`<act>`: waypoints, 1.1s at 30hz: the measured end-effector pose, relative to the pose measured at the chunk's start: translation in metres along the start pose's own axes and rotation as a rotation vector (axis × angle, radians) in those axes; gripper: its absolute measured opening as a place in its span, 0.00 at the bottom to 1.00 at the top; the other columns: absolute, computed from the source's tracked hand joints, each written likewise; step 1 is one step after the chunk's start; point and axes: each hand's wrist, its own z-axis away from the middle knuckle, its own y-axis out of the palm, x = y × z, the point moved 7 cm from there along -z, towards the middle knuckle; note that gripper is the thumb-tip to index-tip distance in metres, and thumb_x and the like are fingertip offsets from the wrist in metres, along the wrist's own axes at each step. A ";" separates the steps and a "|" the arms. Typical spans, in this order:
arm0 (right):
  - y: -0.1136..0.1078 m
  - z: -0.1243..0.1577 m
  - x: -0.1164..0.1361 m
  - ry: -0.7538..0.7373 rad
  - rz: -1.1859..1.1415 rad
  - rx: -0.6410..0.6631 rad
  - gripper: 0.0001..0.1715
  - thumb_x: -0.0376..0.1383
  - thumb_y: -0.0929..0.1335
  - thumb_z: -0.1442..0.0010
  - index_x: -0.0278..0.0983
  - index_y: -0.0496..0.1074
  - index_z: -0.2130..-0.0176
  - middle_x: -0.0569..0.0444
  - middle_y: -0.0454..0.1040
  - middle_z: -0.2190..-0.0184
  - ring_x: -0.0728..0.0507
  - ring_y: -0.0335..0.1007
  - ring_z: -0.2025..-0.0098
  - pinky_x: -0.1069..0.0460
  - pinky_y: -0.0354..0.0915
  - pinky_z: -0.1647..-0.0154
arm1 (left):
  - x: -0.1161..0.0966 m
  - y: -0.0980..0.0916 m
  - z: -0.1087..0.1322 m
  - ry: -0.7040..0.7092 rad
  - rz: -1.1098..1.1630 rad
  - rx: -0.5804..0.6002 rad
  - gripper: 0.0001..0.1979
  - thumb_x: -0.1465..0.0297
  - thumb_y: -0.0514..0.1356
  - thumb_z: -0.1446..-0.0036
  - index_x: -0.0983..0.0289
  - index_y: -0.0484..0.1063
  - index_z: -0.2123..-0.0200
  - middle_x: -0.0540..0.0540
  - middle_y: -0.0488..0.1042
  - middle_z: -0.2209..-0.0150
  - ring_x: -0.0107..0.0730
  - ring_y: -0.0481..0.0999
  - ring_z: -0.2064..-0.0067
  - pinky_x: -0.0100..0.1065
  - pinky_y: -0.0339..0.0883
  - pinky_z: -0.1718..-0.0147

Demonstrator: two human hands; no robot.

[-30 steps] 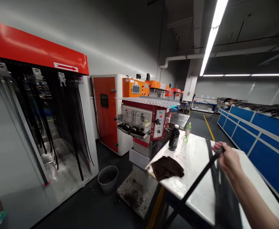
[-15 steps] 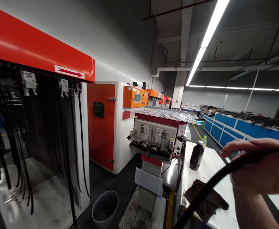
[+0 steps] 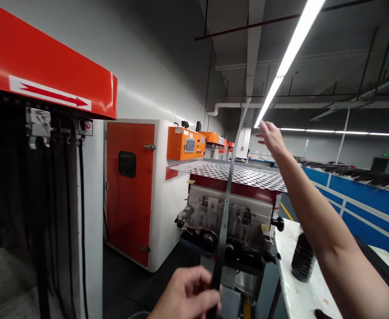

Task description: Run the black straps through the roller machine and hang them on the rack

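My left hand (image 3: 189, 294), low in the middle of the head view, pinches a long, narrow black belt strap (image 3: 226, 208) near its lower visible part. The strap rises upright with a slight tilt to the right, and small pale spots run along it. To the right of its upper end, my right hand (image 3: 271, 137) is raised on an outstretched arm. Its fingers look apart, a little blurred, with a gap between them and the strap. Behind the strap stands a machine with rollers and black knobs (image 3: 231, 217), topped by a perforated metal sheet (image 3: 247, 173).
At the left, dark straps hang from clips (image 3: 39, 126) under a red conveyor housing (image 3: 81, 75). An orange-doored cabinet (image 3: 131, 195) stands beyond it. On the right, a dark bottle (image 3: 303, 259) stands on a white table (image 3: 294, 288). Blue benches (image 3: 363, 212) hold a pile of dark strips.
My right hand has gone from the lower right, where it was at a black strap, up and forward. My left hand has come into view with the strap upright. The view has shifted closer to the machine.
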 end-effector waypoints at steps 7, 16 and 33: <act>0.070 0.251 0.018 0.769 -0.390 0.643 0.30 0.58 0.64 0.38 0.33 0.74 0.61 0.52 0.74 0.74 0.51 0.65 0.81 0.57 0.58 0.86 | -0.040 -0.018 -0.078 0.092 0.118 0.138 0.15 0.59 0.64 0.48 0.65 0.67 0.70 0.55 0.79 0.73 0.20 0.66 0.83 0.22 0.59 0.86; 0.130 0.302 0.047 0.857 -0.540 0.563 0.21 0.51 0.69 0.40 0.35 0.69 0.66 0.62 0.60 0.81 0.54 0.53 0.82 0.59 0.57 0.84 | -0.079 -0.059 -0.139 0.127 -0.105 0.373 0.21 0.49 0.57 0.43 0.61 0.72 0.68 0.52 0.74 0.70 0.21 0.67 0.83 0.23 0.52 0.91; 0.093 0.160 0.023 0.290 -0.021 0.500 0.16 0.47 0.70 0.40 0.37 0.73 0.64 0.55 0.73 0.72 0.46 0.74 0.72 0.52 0.73 0.71 | -0.293 -0.049 -0.227 0.735 -0.015 0.332 0.04 0.74 0.62 0.42 0.68 0.70 0.69 0.58 0.78 0.67 0.17 0.69 0.75 0.28 0.64 0.72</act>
